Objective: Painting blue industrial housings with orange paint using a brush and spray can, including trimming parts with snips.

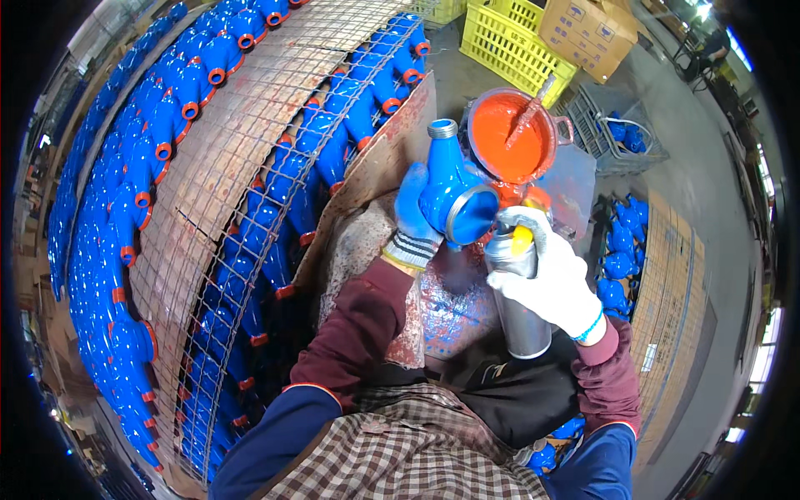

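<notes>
My left hand point(408, 208), in a glove with a blue-stained palm and striped cuff, grips a glossy blue metal housing point(442, 175). The housing has a bare threaded neck pointing up and away, and a wide round mouth facing right. In a white glove, my right hand point(554, 271) is wrapped round a grey spray can point(523, 325) with a yellow nozzle, close beside that mouth. Just beyond both hands stands a bucket point(472, 133) of orange-red paint with a paint-coated stick point(532, 110) in it. Red paint is smeared below the bucket.
Several blue housings with red-painted ends point(329, 150) stand in rows on wire mesh point(275, 158) at left. Beyond the bucket are a yellow crate point(508, 46), a cardboard box point(590, 33) and a grey crate point(637, 158). More blue housings point(621, 250) lie at right beside cardboard point(671, 292).
</notes>
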Available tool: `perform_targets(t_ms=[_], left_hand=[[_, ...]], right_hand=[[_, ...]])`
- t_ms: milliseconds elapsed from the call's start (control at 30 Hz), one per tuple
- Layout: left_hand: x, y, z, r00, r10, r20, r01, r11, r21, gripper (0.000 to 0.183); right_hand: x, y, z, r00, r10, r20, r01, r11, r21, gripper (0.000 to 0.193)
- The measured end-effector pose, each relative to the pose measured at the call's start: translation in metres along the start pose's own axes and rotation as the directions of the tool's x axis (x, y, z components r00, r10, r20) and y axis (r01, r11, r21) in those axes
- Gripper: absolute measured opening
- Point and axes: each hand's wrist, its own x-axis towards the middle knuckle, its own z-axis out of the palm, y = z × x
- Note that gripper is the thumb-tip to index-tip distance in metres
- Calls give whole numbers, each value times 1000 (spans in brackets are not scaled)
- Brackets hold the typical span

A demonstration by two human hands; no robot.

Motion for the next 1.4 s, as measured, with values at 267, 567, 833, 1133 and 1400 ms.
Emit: perform_targets(t_ms=[267, 567, 833, 1133, 1400], left_hand=[[-4, -1, -1, 984, -87, -156, 78, 995, -62, 71], [-18, 6, 3, 976, -90, -200, 58, 985, -160, 58], [-13, -1, -1, 981, -68, -180, 48, 992, -113, 65], [-18, 2, 1, 969, -102, -226, 81, 991, -102, 57], [-22, 10, 9, 977, -101, -189, 82, 991, -109, 53]], right_hand=[[1, 8, 8, 975, -204, -87, 186, 967, -175, 65], [37, 105, -35, 704, -116, -701, 108, 993, -56, 76], [65, 250, -60, 581, 65, -812, -215, 974, -75, 72], [27, 188, -44, 439, 150, -886, -5, 986, 165, 43], [63, 170, 28, 651, 521, -553, -112, 786, 608, 28]])
